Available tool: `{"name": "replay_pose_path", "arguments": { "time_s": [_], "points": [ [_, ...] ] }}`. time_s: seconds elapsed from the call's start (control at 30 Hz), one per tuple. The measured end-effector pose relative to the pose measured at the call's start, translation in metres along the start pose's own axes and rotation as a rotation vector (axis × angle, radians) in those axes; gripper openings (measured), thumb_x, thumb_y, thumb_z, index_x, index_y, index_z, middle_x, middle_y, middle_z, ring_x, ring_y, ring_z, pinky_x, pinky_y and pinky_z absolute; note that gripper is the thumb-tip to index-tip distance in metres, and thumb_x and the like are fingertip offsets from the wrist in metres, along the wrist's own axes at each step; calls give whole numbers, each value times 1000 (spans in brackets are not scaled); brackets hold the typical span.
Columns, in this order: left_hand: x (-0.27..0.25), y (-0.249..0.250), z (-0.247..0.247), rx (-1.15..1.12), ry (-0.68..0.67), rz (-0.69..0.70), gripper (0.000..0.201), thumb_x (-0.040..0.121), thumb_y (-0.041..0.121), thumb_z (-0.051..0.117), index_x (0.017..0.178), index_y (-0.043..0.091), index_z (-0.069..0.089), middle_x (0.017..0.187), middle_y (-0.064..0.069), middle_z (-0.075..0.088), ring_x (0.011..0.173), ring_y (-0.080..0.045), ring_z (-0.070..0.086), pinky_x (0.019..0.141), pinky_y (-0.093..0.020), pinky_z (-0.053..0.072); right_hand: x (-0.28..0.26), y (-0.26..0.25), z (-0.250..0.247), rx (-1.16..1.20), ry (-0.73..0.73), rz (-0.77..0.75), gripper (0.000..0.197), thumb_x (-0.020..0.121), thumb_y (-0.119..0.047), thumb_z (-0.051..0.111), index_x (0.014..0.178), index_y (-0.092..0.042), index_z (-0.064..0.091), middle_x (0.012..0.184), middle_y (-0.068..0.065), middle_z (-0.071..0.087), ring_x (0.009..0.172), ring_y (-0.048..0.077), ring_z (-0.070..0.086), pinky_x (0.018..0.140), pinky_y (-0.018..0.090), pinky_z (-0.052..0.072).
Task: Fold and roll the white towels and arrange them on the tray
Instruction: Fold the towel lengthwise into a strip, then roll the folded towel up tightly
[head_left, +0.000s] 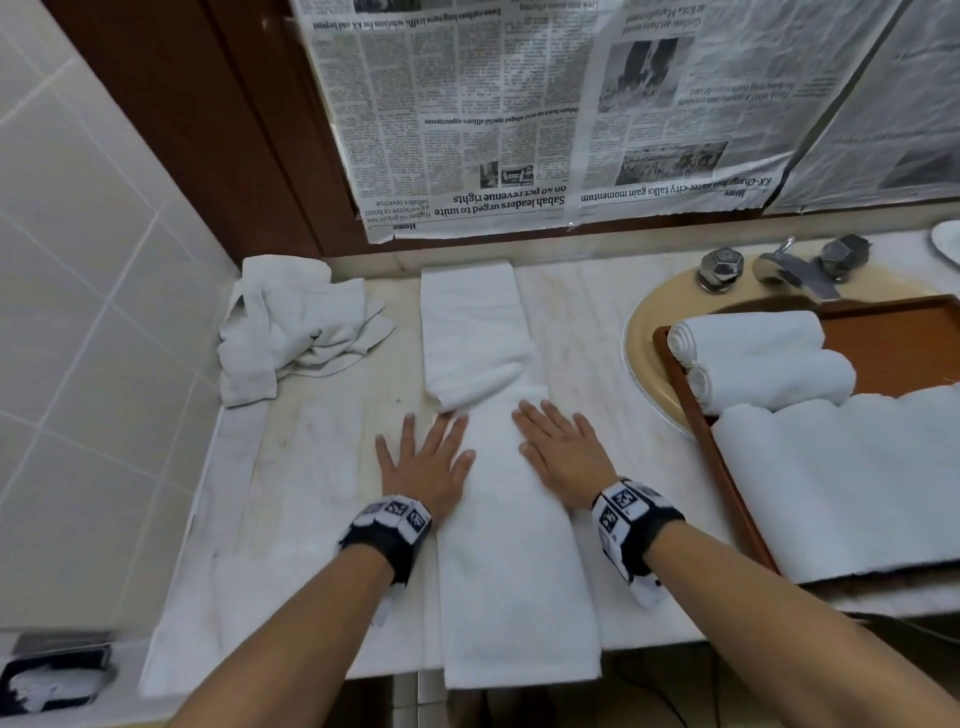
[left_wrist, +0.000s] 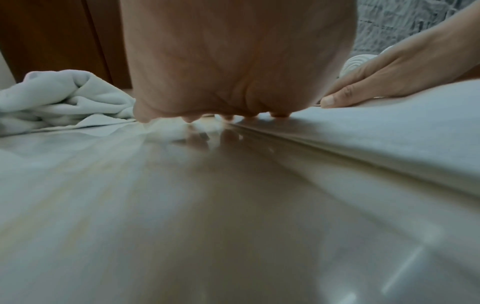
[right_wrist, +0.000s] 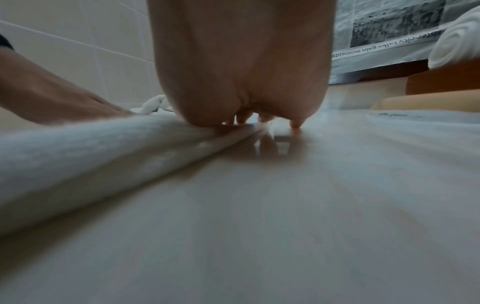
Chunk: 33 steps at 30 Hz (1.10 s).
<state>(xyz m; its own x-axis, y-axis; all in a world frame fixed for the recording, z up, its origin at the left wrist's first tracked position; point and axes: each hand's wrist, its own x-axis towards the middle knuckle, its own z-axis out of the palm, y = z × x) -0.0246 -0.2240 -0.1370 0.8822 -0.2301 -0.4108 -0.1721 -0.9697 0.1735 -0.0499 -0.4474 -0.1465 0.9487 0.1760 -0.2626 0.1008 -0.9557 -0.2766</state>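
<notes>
A long folded white towel (head_left: 511, 561) lies lengthwise on the marble counter (head_left: 311, 467), its near end hanging over the front edge and its far part bunched into a fold (head_left: 475, 387). My left hand (head_left: 428, 462) lies flat with spread fingers at the towel's left edge, half on the counter. My right hand (head_left: 558, 449) presses flat on the towel's right side. The same towel (left_wrist: 389, 133) shows in the left wrist view and again, as a folded strip of towel (right_wrist: 91, 156), in the right wrist view. Two rolled towels (head_left: 753, 358) and a larger folded one (head_left: 841, 483) sit on the brown tray (head_left: 727, 467).
A crumpled pile of white towels (head_left: 296, 325) lies at the counter's back left. The tray rests over a beige sink (head_left: 644, 332) with a chrome tap (head_left: 789, 270). Newspaper (head_left: 519, 114) covers the wall behind. Tiled wall stands on the left.
</notes>
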Motion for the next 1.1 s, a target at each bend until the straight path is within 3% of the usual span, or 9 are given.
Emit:
{"name": "replay_pose_path", "arguments": {
  "time_s": [0.13,0.27,0.37,0.53,0.6,0.67,0.77,0.9,1.1],
  "points": [
    [37,-5,-15,-31,-11,22,57,101,60,11,155,48,-5,165,20,-4,151,-25,-18,115,-64,-13,26,15,-8,66,43,43,55,107,-42,24,159,-27,12,166,-11,4,153,14,3,122,40,6],
    [35,-1,-17,-153,83,38,57,103,56,14,157,42,5,165,16,2,152,-25,-11,118,-62,-8,17,16,-12,276,291,139,53,103,-32,46,150,-11,36,157,7,35,142,27,35,114,40,29],
    [5,1,-8,-188,152,98,65,95,62,5,156,40,9,165,17,3,153,-21,-5,119,-59,-1,-15,1,-5,314,341,159,48,100,-35,52,141,-11,45,143,7,47,126,27,47,101,36,36],
    [-30,-7,17,-93,37,127,63,93,66,-1,153,49,-8,161,24,-19,151,-17,-20,119,-59,-9,-42,-2,22,92,211,151,60,97,-56,32,146,-22,45,157,-3,37,143,21,33,108,40,26],
    [-33,-13,20,-52,17,97,59,99,64,7,151,50,-16,158,25,-27,149,-17,-24,117,-59,-12,-43,6,18,81,186,230,53,102,-50,33,148,-26,42,160,-7,31,147,20,26,109,39,21],
    [-35,-16,18,-50,-4,82,60,100,63,11,151,50,-18,157,24,-30,148,-18,-27,117,-59,-14,-46,7,12,71,246,272,54,101,-43,26,146,-21,44,159,-2,34,146,22,30,109,42,26],
    [-39,-8,19,-38,0,98,61,100,63,10,152,47,-17,157,21,-30,148,-21,-28,116,-60,-15,-49,-21,12,132,326,182,58,99,-39,24,145,-12,46,156,7,39,145,26,34,114,44,28],
    [-51,10,33,-49,-1,117,61,98,59,-1,152,42,-22,156,19,-35,147,-21,-31,114,-59,-19,-47,-65,38,111,174,28,63,102,-45,12,158,-17,23,165,-3,13,153,16,9,124,40,7],
    [-63,-6,43,-75,43,65,55,100,58,-3,149,48,-25,155,24,-33,147,-15,-30,115,-58,-19,-56,-42,46,-24,67,89,68,96,-58,-9,157,-29,-9,162,-14,-19,150,10,-17,121,41,-9]
  ]
}}
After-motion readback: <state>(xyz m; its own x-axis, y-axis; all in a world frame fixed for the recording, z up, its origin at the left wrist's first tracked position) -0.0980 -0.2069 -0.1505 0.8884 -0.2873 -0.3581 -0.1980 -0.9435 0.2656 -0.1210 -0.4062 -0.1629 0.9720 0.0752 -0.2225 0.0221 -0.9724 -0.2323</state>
